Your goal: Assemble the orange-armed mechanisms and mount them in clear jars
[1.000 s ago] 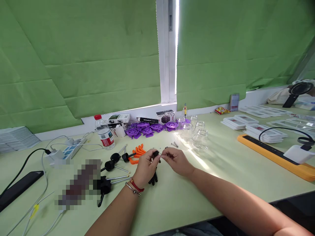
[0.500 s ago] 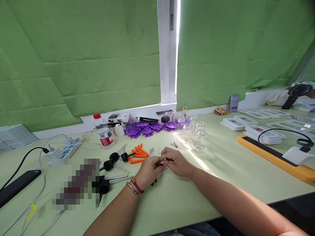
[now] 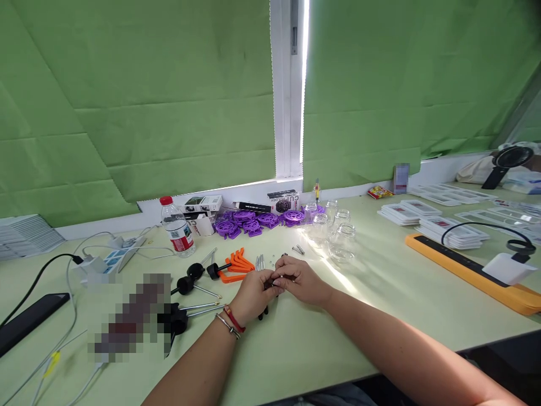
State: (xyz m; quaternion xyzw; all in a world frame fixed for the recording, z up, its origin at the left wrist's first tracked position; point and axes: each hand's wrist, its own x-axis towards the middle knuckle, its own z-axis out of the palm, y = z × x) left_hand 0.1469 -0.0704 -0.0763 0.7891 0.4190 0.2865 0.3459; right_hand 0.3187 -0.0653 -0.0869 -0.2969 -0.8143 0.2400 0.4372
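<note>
Hands (image 3: 301, 283) together around a small dark part (image 3: 274, 282)

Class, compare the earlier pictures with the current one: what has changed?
The left hand and right hand have drawn closer together and slightly toward the person. Their fingers now cover the small black piece that showed at the left fingertips; whether it was let go cannot be told. Metal rods have come into view beyond them. The water bottle and glass jars stayed put.

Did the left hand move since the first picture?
Yes, a little towards the person: the left hand sits lower against the orange hooks, uncovering the silver rods.
</note>
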